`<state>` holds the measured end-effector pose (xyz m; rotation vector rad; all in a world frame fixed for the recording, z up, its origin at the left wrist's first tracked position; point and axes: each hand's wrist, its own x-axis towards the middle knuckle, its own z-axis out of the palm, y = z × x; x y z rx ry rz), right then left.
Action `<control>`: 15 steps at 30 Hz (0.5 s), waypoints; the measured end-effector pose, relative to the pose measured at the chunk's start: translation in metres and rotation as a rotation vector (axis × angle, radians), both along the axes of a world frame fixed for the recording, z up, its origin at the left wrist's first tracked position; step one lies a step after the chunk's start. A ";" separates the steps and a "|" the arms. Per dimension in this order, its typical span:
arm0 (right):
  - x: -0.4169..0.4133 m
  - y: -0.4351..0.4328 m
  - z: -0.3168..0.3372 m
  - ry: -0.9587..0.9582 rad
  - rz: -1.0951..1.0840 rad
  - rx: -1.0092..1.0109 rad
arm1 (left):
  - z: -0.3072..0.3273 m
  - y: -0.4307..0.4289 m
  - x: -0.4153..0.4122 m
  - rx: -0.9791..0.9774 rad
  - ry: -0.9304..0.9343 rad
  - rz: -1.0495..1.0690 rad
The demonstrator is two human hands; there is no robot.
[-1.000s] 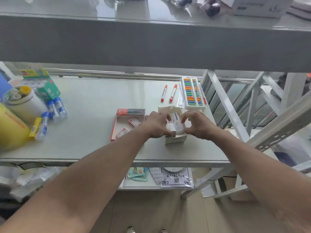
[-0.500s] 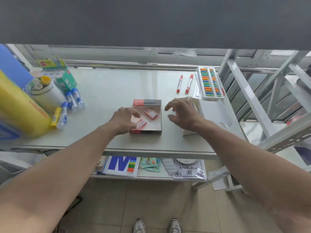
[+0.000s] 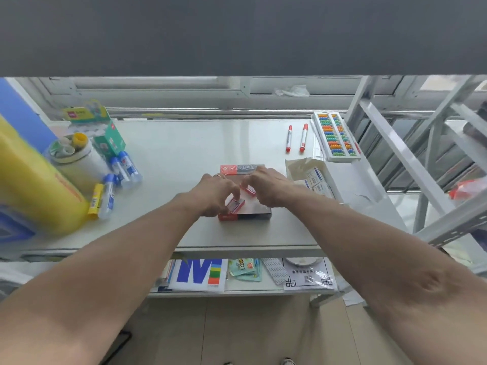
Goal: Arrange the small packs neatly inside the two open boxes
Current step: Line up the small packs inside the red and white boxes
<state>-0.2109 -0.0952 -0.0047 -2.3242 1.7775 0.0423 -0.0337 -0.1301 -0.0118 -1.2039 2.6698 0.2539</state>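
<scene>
Change: both hands have left the white box (image 3: 312, 180) near the right edge of the shelf (image 3: 184, 143) and now work over the red flat box (image 3: 246, 204) near the front edge, middle.
Left hand (image 3: 214, 196): fingers curled down on a small red pack (image 3: 235, 205) inside the red flat box, at its front-left corner; the pack appears pinched between thumb and fingers.
Right hand (image 3: 266, 187): fingertips bent down on a second red pack (image 3: 249, 190) lying further back in the same box; whether it is gripped or only touched, I cannot tell.
Red flat box: open, mostly bare floor visible on its right side; the two packs lie apart and at different angles.
White box: open, flaps raised, blue-and-white packs (image 3: 315, 177) standing inside it; no hand on it.
Meaning for the task: judged from this layout, attention has passed from the white box to the red one; the white box looks filled, the red one is not yet ordered.
Next requirement: the two red packs need squaring against a box wall, side by side.
Risk: the shallow box may slide on the smooth shelf while the packs are pushed.
Bystanders: red markers (image 3: 296, 138) and abacus (image 3: 334, 137) at the back right corner, well apart.
</scene>
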 end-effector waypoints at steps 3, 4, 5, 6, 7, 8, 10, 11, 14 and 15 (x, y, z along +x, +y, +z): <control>0.003 -0.003 -0.004 0.049 0.042 -0.026 | -0.005 0.000 0.001 -0.021 0.047 0.000; 0.004 -0.005 -0.006 0.051 0.052 -0.039 | -0.007 -0.001 0.002 -0.023 0.070 0.006; 0.005 -0.007 -0.007 0.050 0.062 -0.049 | -0.010 -0.001 0.003 -0.024 0.093 0.011; 0.006 -0.008 -0.008 0.046 0.067 -0.054 | -0.011 -0.002 0.004 -0.023 0.114 0.014; 0.007 -0.009 -0.008 0.037 0.067 -0.053 | -0.012 -0.002 0.004 -0.017 0.138 0.017; 0.007 -0.010 -0.009 0.021 0.062 -0.053 | -0.013 -0.002 0.005 -0.004 0.164 0.021; 0.007 -0.012 -0.009 -0.013 0.046 -0.045 | -0.013 -0.002 0.006 0.025 0.224 0.035; 0.006 -0.012 -0.009 -0.033 0.035 -0.038 | -0.013 -0.002 0.006 0.037 0.252 0.048; 0.003 -0.010 -0.007 -0.072 -0.026 -0.008 | -0.014 -0.003 0.005 0.054 0.346 0.120; 0.002 -0.009 -0.006 -0.080 -0.045 0.001 | -0.015 -0.004 0.004 0.046 0.369 0.146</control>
